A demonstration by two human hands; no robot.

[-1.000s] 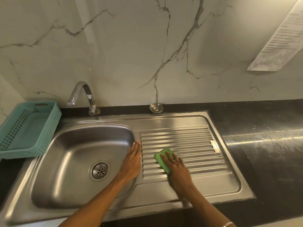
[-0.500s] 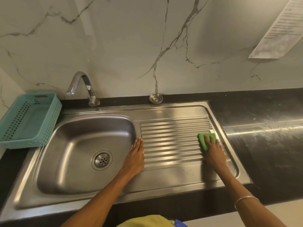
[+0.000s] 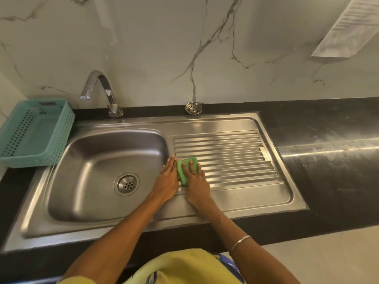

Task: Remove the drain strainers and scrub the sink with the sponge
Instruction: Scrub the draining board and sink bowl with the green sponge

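The right hand [image 3: 195, 179] presses flat on the green sponge [image 3: 185, 168], fingers spread over its top and pinning it to the ribbed drainboard [image 3: 229, 156] at its left end; a thin ring shows on one finger. The left hand [image 3: 167, 178] lies open and flat, holding nothing, palm down on the steel strip between basin and drainboard, its side just beside the sponge.

Now across from the left: a teal plastic basket [image 3: 51, 140], rectangular, its walls perforated with rows of small holes, sits on the dark counter touching the sink's [image 3: 254, 203] left edge. Behind the bowl rises a chrome tap [image 3: 98, 87], curved like a hook. The basin [image 3: 98, 160] is brushed stainless steel, rounded at the corners, and a round drain fitting [image 3: 127, 183] with a ring of holes sits in its floor. One drain strainer [image 3: 193, 108], a small perforated metal disc, rests on the counter ledge behind the sink against the wall. The drainboard runs in parallel raised ridges, glossy with reflected light. The counter [image 3: 328, 140] to the right is black stone, smeared and streaked. The wall is pale marble-look tile with grey veins. At top right hangs a printed paper sheet [image 3: 352, 27]; its lines of text are too blurred to read. A slim metal bangle [image 3: 240, 241] circles the right forearm.
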